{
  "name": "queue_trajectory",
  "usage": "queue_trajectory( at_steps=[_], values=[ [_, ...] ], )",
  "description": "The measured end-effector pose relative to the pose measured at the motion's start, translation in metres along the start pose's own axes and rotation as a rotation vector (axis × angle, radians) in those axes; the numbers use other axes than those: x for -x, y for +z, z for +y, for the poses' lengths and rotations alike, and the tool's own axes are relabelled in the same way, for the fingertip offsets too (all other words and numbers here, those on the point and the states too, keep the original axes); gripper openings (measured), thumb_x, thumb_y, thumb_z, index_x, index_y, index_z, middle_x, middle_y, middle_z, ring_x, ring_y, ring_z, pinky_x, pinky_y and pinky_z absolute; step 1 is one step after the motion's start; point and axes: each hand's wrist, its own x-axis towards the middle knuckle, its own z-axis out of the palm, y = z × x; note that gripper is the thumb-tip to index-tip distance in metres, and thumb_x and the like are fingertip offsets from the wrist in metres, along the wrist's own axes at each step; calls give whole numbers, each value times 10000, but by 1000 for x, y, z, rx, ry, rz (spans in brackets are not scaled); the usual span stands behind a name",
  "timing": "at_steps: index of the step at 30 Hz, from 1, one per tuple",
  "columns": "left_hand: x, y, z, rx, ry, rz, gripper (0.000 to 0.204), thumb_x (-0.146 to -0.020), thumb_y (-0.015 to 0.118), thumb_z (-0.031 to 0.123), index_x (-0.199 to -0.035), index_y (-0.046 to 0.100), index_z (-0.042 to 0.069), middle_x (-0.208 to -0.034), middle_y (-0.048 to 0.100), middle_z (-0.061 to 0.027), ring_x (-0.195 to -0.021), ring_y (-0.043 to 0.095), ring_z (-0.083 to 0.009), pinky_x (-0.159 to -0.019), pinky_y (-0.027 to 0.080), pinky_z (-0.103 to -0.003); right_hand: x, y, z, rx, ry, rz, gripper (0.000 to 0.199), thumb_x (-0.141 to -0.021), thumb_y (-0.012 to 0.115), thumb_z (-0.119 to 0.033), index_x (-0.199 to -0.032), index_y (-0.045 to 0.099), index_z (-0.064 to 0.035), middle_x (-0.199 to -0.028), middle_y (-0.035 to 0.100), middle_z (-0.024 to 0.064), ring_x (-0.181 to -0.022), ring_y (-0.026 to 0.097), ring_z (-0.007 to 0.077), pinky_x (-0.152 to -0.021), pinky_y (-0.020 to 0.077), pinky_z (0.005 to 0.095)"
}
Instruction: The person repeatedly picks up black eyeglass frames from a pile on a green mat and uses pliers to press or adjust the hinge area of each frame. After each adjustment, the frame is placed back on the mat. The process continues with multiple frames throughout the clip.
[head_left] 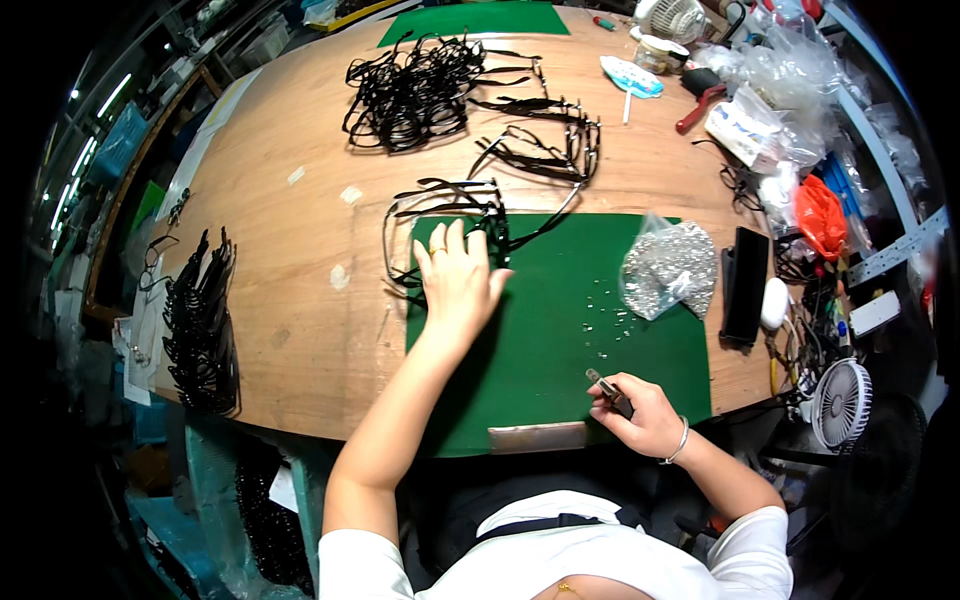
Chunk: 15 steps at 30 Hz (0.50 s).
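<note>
My left hand [458,280] reaches over a group of black eyeglass frames [440,190] at the left edge of the green mat [520,340]. Its fingers are stretched and the thumb stands apart. The fingertips lie at the frames, and whether they touch them I cannot tell. Lower right on the mat, my right hand [645,415] is closed around a small tool with a clear tip [594,376], whose kind does not show. Tiny silvery parts [605,325] lie scattered beyond this hand, beside a clear plastic bag [670,270] full of such parts.
Farther back are a tangled heap of black eyeglass frames [415,95] and another row of frames [550,145]. A row of glasses [200,325] stands at the left table edge. To the right are a black tray [745,290], plastic bags, a red-handled tool [700,108] and a small fan [841,403].
</note>
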Motion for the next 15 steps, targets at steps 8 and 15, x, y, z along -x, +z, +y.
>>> queue_trajectory(
  at_steps=[8, 15],
  values=[
    [7, -21, -58, 351, 134, -312, 451, -721, 651, 326, -997, 542, -14, -937, 539, -147, -906, 512, -289, -790, 415, -363, 26, -4, 13, -102, 60, 60, 208, -731, 615, -60, -911, 545, 20, -807, 571, 116, -707, 597, 195, -649, 464, 273],
    [16, -88, -86, 1000, -433, 479, 250, -856, 478, 43, -1105, 455, 51, -913, 538, -88, -727, 542, -131, -664, 473, -229, 16, -15, 7, 207, -96, -91, 241, -709, 629, -109, -913, 546, -11, -773, 537, 130, -691, 560, 279, -625, 457, 329]
  ],
)
